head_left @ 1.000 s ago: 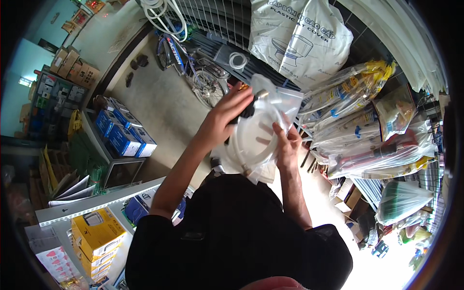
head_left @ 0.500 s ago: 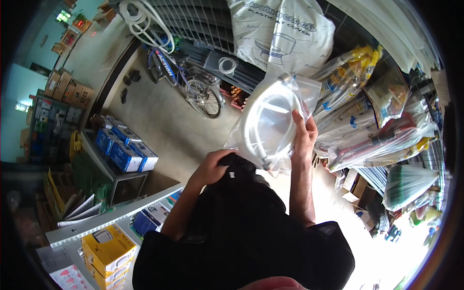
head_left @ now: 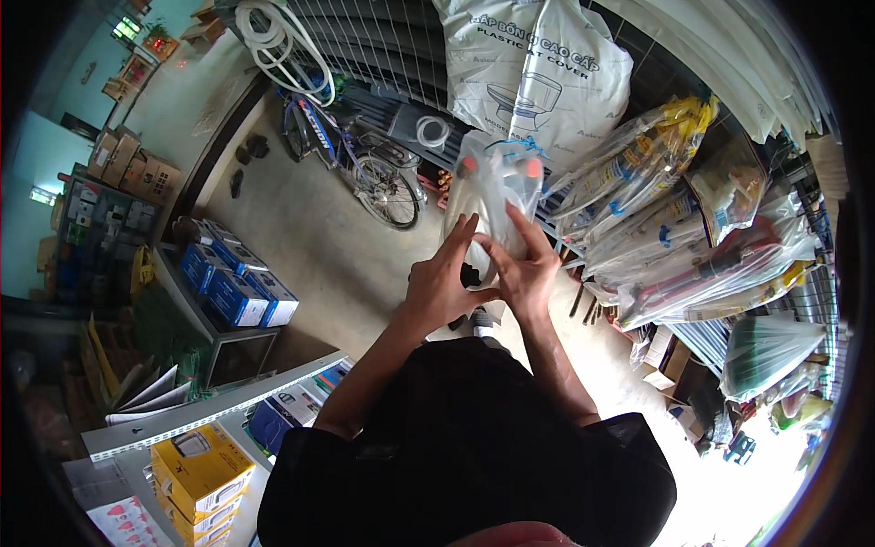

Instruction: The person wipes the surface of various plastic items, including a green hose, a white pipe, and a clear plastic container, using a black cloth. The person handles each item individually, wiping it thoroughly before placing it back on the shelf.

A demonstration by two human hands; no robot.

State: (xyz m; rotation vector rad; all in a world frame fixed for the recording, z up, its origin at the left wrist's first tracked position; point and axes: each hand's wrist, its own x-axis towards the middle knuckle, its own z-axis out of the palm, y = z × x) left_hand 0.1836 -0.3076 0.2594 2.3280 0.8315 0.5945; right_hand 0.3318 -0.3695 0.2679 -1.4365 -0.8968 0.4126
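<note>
A clear plastic bag (head_left: 485, 193) stands upright in front of me, tied with a blue string (head_left: 519, 146). Pale, hose-like contents show through it, with a red-orange end at each upper side. My left hand (head_left: 437, 273) grips the bag's lower left, fingers pointing up along it. On the lower right, my right hand (head_left: 529, 269) curls round the bag, its index finger raised. The two thumbs come close together below it. Part of the lower bag is hidden behind my fingers.
A bicycle (head_left: 365, 173) leans at the back left. Behind the bag hangs a white plastic cover (head_left: 547, 73) on a wire rack. Bagged goods (head_left: 674, 237) hang on the right. Blue boxes (head_left: 239, 296) and yellow boxes (head_left: 202, 469) sit on shelves at the left.
My left hand has left the dark cloth at my lap and joined my right hand on the bag. The bag now stands narrow and upright; the wide white coil no longer faces me.
</note>
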